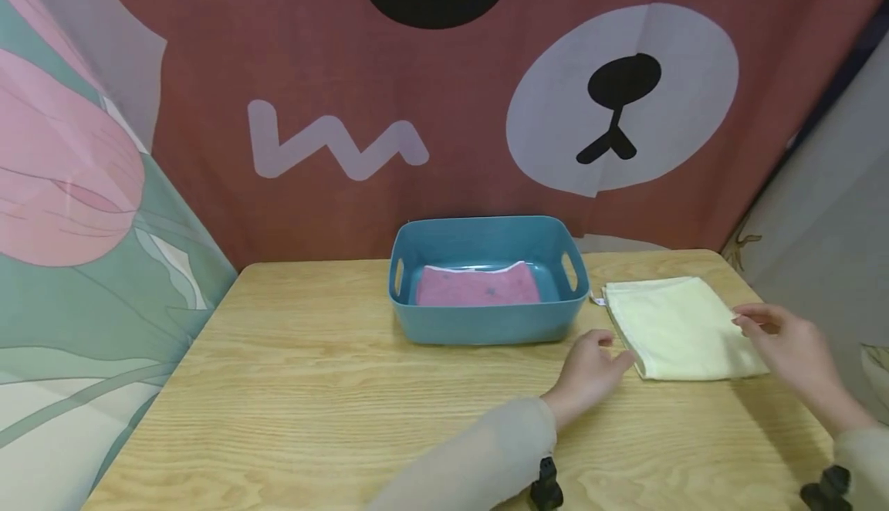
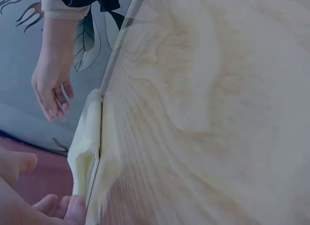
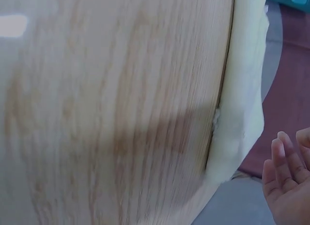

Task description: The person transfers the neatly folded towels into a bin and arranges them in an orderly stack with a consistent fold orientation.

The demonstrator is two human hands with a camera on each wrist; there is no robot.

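A pale yellow cloth (image 1: 677,326), folded into a flat square, lies on the wooden table at the right. My left hand (image 1: 590,372) is at its near left corner, thumb and fingers spread apart; in the left wrist view the fingertips (image 2: 75,208) come right beside the folded edge. Over the cloth's right edge hovers my right hand (image 1: 792,341), its fingers loosely bent. From the right wrist view, that hand (image 3: 290,186) shows relaxed fingers with nothing between them, apart from the cloth (image 3: 242,89).
Left of the cloth stands a blue plastic basket (image 1: 486,327) with handle holes, holding a folded pink cloth (image 1: 479,287). A small white tag (image 1: 598,300) sticks out from the yellow cloth toward the basket. Behind the table (image 1: 312,387) hangs a reddish-brown printed curtain (image 1: 465,109).
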